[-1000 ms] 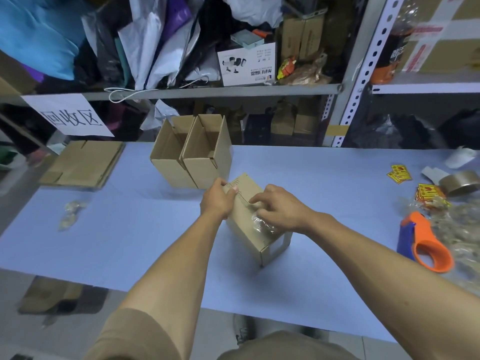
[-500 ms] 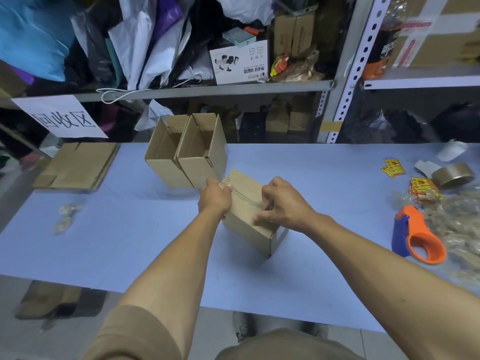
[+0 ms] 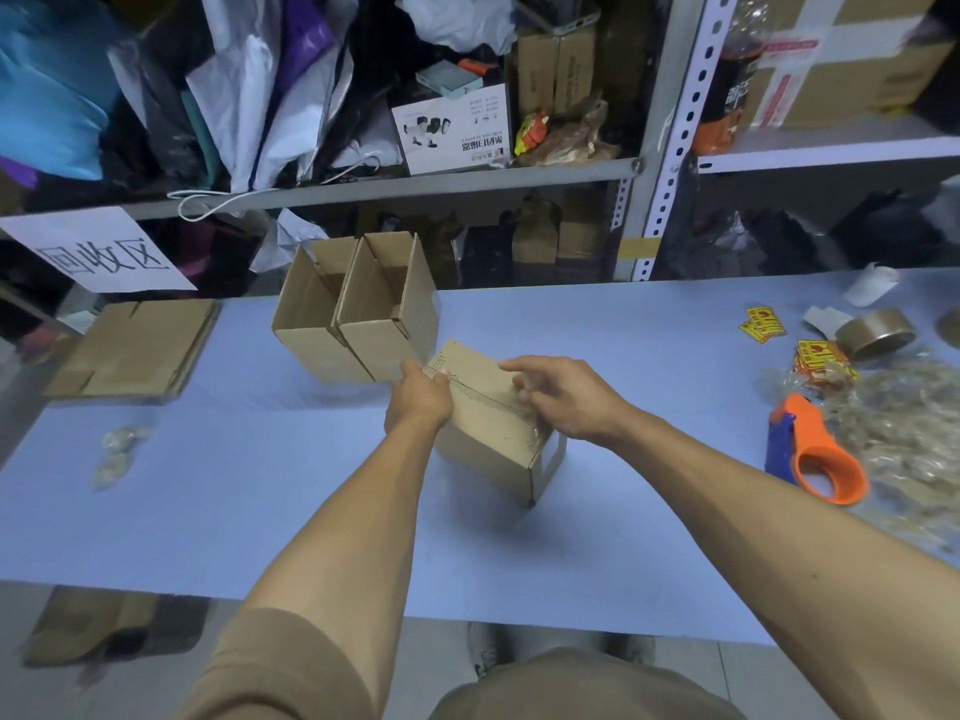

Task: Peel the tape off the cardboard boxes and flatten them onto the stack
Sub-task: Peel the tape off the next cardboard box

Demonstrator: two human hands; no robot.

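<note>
A small closed cardboard box (image 3: pixel 488 423) sits on the blue bench (image 3: pixel 260 485), near the middle, turned a bit so one corner points at the person. A strip of clear tape (image 3: pixel 493 402) runs along the seam on top of the box. The left hand (image 3: pixel 418 400) holds the far left corner of the box, with its thumb on top and its fingers curled over the edge, so this grip is tight on the box. The right hand (image 3: pixel 566 397) is over the right side of the box top. Its fingers are bent down at the tape, and they look like they pinch it, but the spot is blurry, so it is hard to be sure. Just behind the box, two open cardboard boxes (image 3: pixel 358 309) stand side by side, touching each other, and the near one is just beside the left hand. Far to the left lies a stack of flat cardboard (image 3: pixel 135 350), well apart from the box. A small lump of crumpled tape (image 3: pixel 117 452) lies on the left part of the bench. On the right side are an orange and blue tape tool (image 3: pixel 815 454), a big pile of peeled clear tape (image 3: pixel 904 444), a roll of brown tape (image 3: pixel 878 332) and some yellow stickers (image 3: pixel 761 324). Behind the bench are grey metal shelves (image 3: pixel 415 184) full of bags and boxes, and a white paper sign (image 3: pixel 98 257) hangs on the left.
</note>
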